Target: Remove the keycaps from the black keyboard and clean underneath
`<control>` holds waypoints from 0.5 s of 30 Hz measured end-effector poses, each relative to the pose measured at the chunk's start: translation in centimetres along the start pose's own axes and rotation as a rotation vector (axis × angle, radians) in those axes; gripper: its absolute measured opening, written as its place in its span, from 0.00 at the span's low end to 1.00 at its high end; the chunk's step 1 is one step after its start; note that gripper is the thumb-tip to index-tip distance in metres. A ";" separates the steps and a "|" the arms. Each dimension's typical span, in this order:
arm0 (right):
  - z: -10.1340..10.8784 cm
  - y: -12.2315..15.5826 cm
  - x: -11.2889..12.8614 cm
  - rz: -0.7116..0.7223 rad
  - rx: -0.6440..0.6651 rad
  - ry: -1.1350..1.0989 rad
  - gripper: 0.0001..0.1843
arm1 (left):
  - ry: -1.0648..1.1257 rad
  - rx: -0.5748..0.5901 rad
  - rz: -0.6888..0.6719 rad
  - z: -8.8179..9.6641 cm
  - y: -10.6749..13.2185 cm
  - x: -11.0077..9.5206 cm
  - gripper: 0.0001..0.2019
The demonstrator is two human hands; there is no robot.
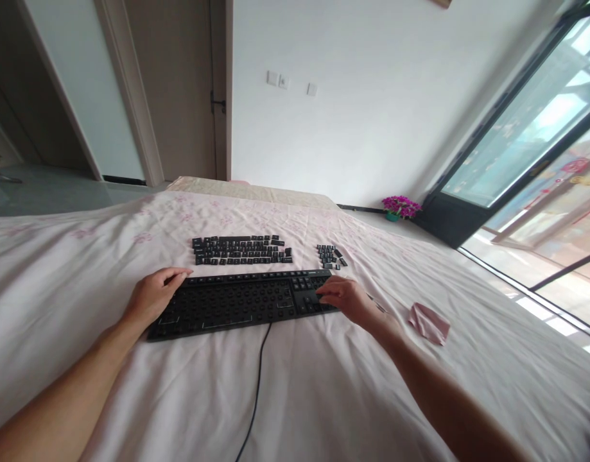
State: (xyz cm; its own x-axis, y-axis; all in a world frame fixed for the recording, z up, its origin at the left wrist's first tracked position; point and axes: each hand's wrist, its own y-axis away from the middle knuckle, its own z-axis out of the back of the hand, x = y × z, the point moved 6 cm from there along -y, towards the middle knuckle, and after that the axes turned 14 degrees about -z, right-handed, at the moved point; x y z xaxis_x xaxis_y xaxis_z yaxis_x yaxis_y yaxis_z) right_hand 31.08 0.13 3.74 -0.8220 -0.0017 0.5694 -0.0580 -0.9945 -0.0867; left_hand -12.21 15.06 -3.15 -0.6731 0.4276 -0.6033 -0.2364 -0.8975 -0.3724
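A black keyboard [237,301] lies slightly slanted on the bedsheet, with most of its keycaps off and bare key posts showing. A few caps remain along its far row and right part. My left hand [155,292] grips the keyboard's left end, thumb and index finger at the far corner. Over the number pad at the right end, my right hand [345,298] has its fingers bent together; whatever is between them is hidden. Beyond the keyboard, loose black keycaps [241,250] lie in rows. A smaller group of keycaps [327,255] lies to their right.
A black cable [259,378] runs from the keyboard toward me over the pale sheet [323,398]. A folded pink cloth [429,323] lies to the right. A thin tool [376,303] shows partly beside my right wrist. Farther off are a door, a wall and purple flowers [400,206].
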 end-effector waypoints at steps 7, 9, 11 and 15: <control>-0.9 1.3 1.1 0.039 0.018 0.092 0.07 | 0.000 -0.002 0.003 0.2 0.1 -0.3 0.18; -1.0 1.4 1.4 0.038 0.024 0.105 0.07 | 0.000 0.002 0.007 0.1 0.1 -0.3 0.18; -1.0 1.4 1.7 0.033 0.028 0.115 0.07 | 0.002 0.003 0.008 0.1 0.1 -0.3 0.18; -0.9 1.3 1.9 0.014 0.045 0.128 0.06 | -0.002 0.000 0.005 0.0 0.0 -0.1 0.18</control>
State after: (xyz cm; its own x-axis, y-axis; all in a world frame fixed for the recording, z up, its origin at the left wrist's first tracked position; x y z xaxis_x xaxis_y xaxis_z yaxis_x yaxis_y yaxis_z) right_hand 28.94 -1.05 3.95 -0.8882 -0.0053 0.4594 -0.0229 -0.9982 -0.0557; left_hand -12.13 15.00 -3.05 -0.6755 0.4230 -0.6040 -0.2331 -0.8996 -0.3693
